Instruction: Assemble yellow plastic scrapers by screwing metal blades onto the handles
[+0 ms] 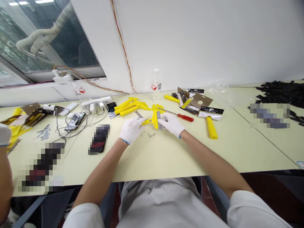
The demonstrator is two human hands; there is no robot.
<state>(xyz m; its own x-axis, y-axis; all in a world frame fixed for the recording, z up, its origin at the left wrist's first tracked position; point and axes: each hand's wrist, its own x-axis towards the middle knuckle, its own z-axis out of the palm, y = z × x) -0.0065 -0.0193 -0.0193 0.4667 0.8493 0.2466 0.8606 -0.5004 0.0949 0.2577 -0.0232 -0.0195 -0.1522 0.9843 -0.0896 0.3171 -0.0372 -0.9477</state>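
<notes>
Both of my hands wear white knit gloves. My left hand is closed around the narrow part of a yellow plastic scraper. At its wide head, my right hand pinches a grey metal blade, which lies against the yellow plastic. Another flat metal blade lies just beyond my left fingers. Small dark screws are scattered on the table in front of the scraper. A screwdriver with a red handle rests beyond my right hand, its shaft pointing left.
Yellow handles are piled behind my left hand. A water bottle stands at the wall. Packaging cards and a carded yellow-handled tool lie right. Left are phones, cables, a power strip and another person's arm. Black parts heap far right.
</notes>
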